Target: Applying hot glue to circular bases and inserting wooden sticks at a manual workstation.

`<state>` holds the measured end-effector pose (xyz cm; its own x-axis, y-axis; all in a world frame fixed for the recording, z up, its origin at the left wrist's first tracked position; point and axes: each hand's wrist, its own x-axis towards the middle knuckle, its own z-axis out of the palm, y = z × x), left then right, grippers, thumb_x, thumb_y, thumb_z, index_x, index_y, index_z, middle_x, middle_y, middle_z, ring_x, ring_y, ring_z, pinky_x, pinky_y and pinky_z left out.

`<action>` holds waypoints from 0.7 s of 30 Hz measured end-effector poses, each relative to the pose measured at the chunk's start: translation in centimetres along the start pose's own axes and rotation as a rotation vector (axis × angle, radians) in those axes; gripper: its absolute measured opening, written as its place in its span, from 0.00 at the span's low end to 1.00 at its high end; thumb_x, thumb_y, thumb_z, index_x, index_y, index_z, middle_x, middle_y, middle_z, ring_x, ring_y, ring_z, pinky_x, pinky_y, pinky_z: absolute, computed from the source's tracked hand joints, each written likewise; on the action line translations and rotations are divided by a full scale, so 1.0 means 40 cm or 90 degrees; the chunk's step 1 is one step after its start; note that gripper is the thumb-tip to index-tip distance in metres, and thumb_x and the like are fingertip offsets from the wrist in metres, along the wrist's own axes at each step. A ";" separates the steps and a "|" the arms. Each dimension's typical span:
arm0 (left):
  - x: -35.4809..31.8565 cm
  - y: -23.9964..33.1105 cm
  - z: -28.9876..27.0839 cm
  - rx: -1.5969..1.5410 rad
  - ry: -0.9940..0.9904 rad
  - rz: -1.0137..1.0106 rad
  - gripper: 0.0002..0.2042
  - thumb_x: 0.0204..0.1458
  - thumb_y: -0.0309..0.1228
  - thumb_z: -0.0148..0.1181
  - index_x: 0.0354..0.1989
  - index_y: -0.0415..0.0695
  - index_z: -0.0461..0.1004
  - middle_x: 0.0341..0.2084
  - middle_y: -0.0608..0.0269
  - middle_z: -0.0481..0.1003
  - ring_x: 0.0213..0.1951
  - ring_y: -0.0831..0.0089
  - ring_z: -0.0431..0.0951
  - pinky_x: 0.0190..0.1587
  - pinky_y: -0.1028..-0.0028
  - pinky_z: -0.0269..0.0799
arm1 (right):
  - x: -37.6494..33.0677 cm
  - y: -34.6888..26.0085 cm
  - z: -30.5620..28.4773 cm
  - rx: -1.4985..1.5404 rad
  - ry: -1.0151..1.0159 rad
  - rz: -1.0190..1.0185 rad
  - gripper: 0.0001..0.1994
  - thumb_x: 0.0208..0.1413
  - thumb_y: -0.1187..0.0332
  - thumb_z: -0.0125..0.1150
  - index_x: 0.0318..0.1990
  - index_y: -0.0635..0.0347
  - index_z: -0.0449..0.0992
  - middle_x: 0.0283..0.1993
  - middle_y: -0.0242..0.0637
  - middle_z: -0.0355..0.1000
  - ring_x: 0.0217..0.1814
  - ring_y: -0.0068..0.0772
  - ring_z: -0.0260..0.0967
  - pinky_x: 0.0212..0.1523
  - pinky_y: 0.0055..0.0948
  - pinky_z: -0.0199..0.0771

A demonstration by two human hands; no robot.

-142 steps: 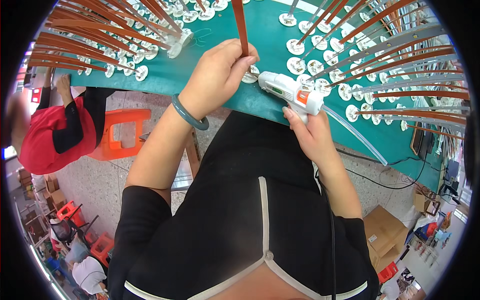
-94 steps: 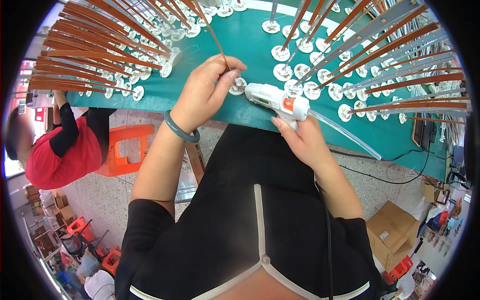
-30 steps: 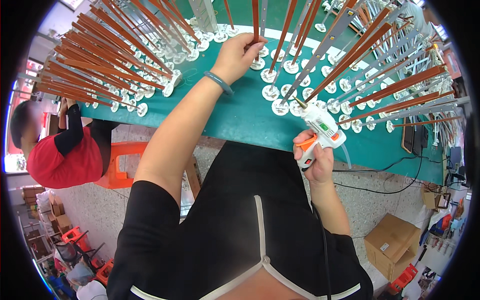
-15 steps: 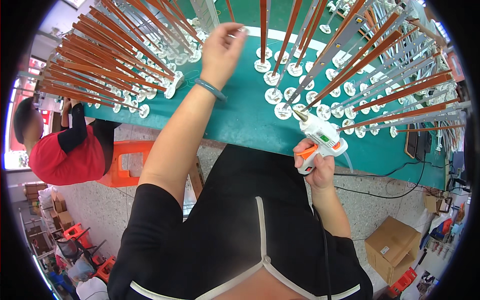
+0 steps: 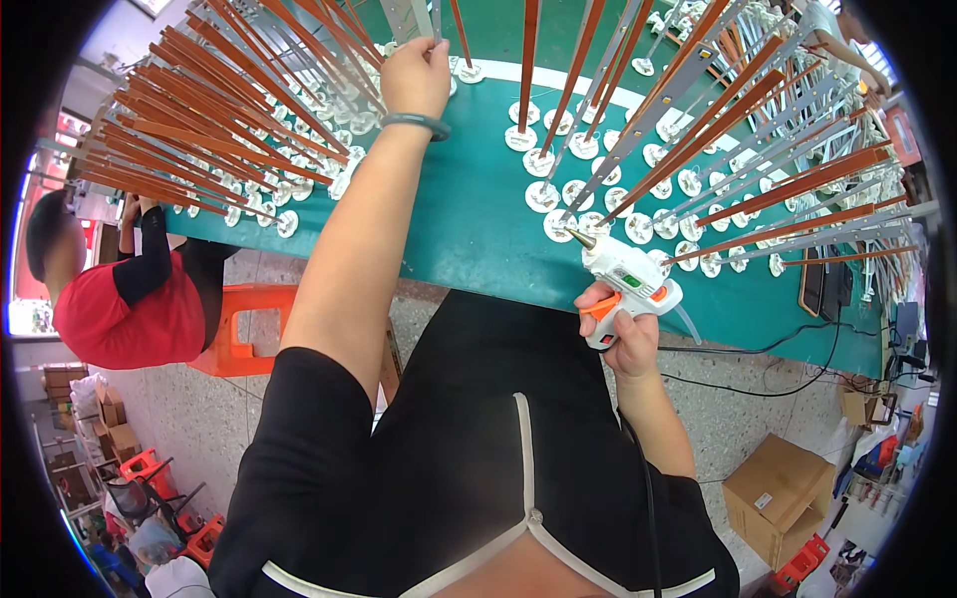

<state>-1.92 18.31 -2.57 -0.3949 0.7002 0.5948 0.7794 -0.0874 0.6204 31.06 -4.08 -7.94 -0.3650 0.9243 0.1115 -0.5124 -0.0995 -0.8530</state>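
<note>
My left hand reaches to the far middle of the table. Its fingers close around a thin grey metal strip standing there; the palm hides part of the grip. In my right hand is a white hot glue gun with an orange trigger, its metal nozzle tilted up and left. The nozzle is close to a round white base that carries a grey strip with small lights. Brown and grey strips on similar bases stand on both sides.
The green tabletop holds several upright strips at left and right. A phone-like dark device and black cables lie at right. A person in red sits at left by an orange stool. A cardboard box stands on the floor.
My left hand has moved away and slightly left, from loosely curled fingers to closing on the grey strip. The glue gun in my right hand has shifted slightly left.
</note>
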 end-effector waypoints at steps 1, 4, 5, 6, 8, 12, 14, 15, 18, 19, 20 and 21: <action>-0.008 -0.012 -0.016 0.002 0.001 -0.002 0.13 0.55 0.42 0.64 0.37 0.44 0.83 0.24 0.59 0.79 0.27 0.67 0.79 0.34 0.67 0.74 | -0.001 0.000 0.000 0.004 -0.003 0.003 0.27 0.59 0.57 0.61 0.58 0.71 0.66 0.45 0.51 0.75 0.33 0.31 0.74 0.34 0.27 0.75; -0.073 0.027 -0.125 0.050 0.020 0.138 0.13 0.57 0.39 0.63 0.37 0.40 0.81 0.26 0.56 0.79 0.29 0.69 0.79 0.32 0.70 0.72 | -0.003 0.002 -0.001 -0.005 0.008 0.010 0.27 0.60 0.58 0.60 0.59 0.71 0.66 0.45 0.51 0.75 0.33 0.31 0.74 0.34 0.27 0.75; -0.098 0.066 -0.179 -0.014 -0.063 0.084 0.11 0.58 0.36 0.62 0.36 0.39 0.81 0.27 0.56 0.80 0.29 0.71 0.79 0.32 0.71 0.71 | -0.003 0.003 -0.001 -0.004 0.012 0.012 0.27 0.60 0.58 0.60 0.59 0.71 0.66 0.45 0.51 0.75 0.33 0.31 0.74 0.34 0.27 0.75; -0.127 0.092 -0.227 -0.076 -0.142 0.026 0.10 0.58 0.33 0.61 0.35 0.38 0.81 0.29 0.55 0.80 0.30 0.73 0.79 0.32 0.73 0.70 | -0.001 0.000 0.001 -0.035 0.002 0.019 0.27 0.61 0.59 0.59 0.60 0.70 0.65 0.46 0.51 0.75 0.34 0.31 0.74 0.35 0.27 0.75; -0.194 0.110 -0.292 -0.155 -0.191 0.016 0.08 0.58 0.30 0.61 0.34 0.37 0.81 0.30 0.56 0.81 0.30 0.75 0.78 0.32 0.74 0.70 | -0.001 -0.007 0.011 -0.066 -0.007 0.034 0.27 0.61 0.60 0.59 0.61 0.70 0.64 0.47 0.50 0.75 0.35 0.30 0.74 0.36 0.26 0.75; -0.282 0.121 -0.344 -0.205 -0.322 0.040 0.03 0.55 0.24 0.64 0.32 0.37 0.81 0.32 0.60 0.82 0.31 0.75 0.78 0.35 0.76 0.72 | 0.015 -0.030 0.069 -0.221 -0.028 0.088 0.22 0.63 0.68 0.55 0.62 0.67 0.65 0.50 0.46 0.76 0.37 0.24 0.71 0.39 0.24 0.73; -0.303 0.128 -0.349 -0.192 -0.329 0.062 0.02 0.54 0.23 0.65 0.33 0.37 0.81 0.32 0.60 0.82 0.32 0.74 0.79 0.35 0.76 0.73 | 0.017 -0.034 0.096 -0.288 -0.029 0.114 0.16 0.62 0.73 0.60 0.55 0.65 0.68 0.47 0.36 0.77 0.39 0.21 0.71 0.42 0.22 0.72; -0.310 0.130 -0.349 -0.178 -0.334 0.091 0.02 0.52 0.23 0.65 0.33 0.37 0.81 0.32 0.60 0.82 0.32 0.73 0.80 0.35 0.76 0.73 | 0.019 -0.031 0.100 -0.288 -0.029 0.118 0.16 0.62 0.73 0.60 0.55 0.65 0.68 0.47 0.36 0.77 0.39 0.21 0.71 0.42 0.22 0.72; -0.315 0.142 -0.351 -0.178 -0.315 0.122 0.03 0.51 0.23 0.66 0.33 0.38 0.81 0.30 0.59 0.81 0.31 0.68 0.80 0.33 0.73 0.74 | 0.028 -0.025 0.114 -0.385 -0.048 0.076 0.13 0.62 0.73 0.60 0.52 0.65 0.71 0.46 0.36 0.77 0.40 0.23 0.72 0.43 0.24 0.72; -0.315 0.145 -0.353 -0.185 -0.315 0.131 0.04 0.52 0.24 0.66 0.34 0.38 0.81 0.28 0.57 0.79 0.30 0.63 0.80 0.33 0.70 0.74 | 0.030 -0.024 0.123 -0.378 -0.021 0.088 0.12 0.61 0.73 0.61 0.50 0.65 0.72 0.45 0.37 0.77 0.41 0.26 0.73 0.44 0.26 0.72; -0.316 0.141 -0.353 -0.185 -0.314 0.130 0.04 0.52 0.24 0.66 0.34 0.38 0.81 0.28 0.57 0.79 0.30 0.63 0.80 0.33 0.70 0.74 | 0.034 -0.022 0.126 -0.370 0.006 0.098 0.11 0.61 0.72 0.61 0.49 0.66 0.73 0.44 0.38 0.77 0.41 0.29 0.74 0.44 0.28 0.73; -0.315 0.136 -0.351 -0.186 -0.312 0.137 0.04 0.52 0.24 0.66 0.33 0.38 0.81 0.28 0.57 0.79 0.30 0.63 0.80 0.33 0.70 0.74 | 0.038 -0.019 0.125 -0.372 0.005 0.098 0.11 0.61 0.72 0.61 0.49 0.66 0.73 0.44 0.38 0.77 0.41 0.29 0.74 0.44 0.28 0.73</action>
<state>0.46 -0.95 0.49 0.0812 0.8839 0.4606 0.6243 -0.4053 0.6678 27.01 -4.43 -4.56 -0.3939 0.9184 -0.0370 0.0579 -0.0154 -0.9982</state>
